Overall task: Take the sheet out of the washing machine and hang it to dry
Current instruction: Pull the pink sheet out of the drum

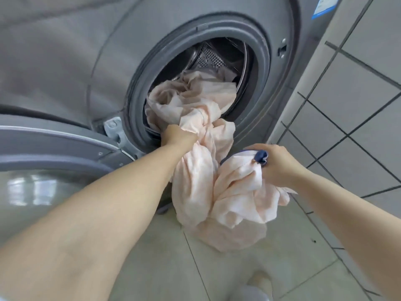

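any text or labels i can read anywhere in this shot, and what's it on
No text here can be read.
Sticker with a blue edge, on the washer's front at the top right: has print, but too small and blurred to read, and cut off by the frame.
Sheet, door, tiles: no text seen.

Left hand (179, 135) and right hand (275, 164) grip pink sheet (217, 192) half out of washing machine (108, 51).

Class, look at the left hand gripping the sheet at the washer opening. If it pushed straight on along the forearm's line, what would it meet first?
Probably the bunched sheet filling the drum mouth, just beyond the left hand. The grey door seal lies close beside that line; depth is unclear.
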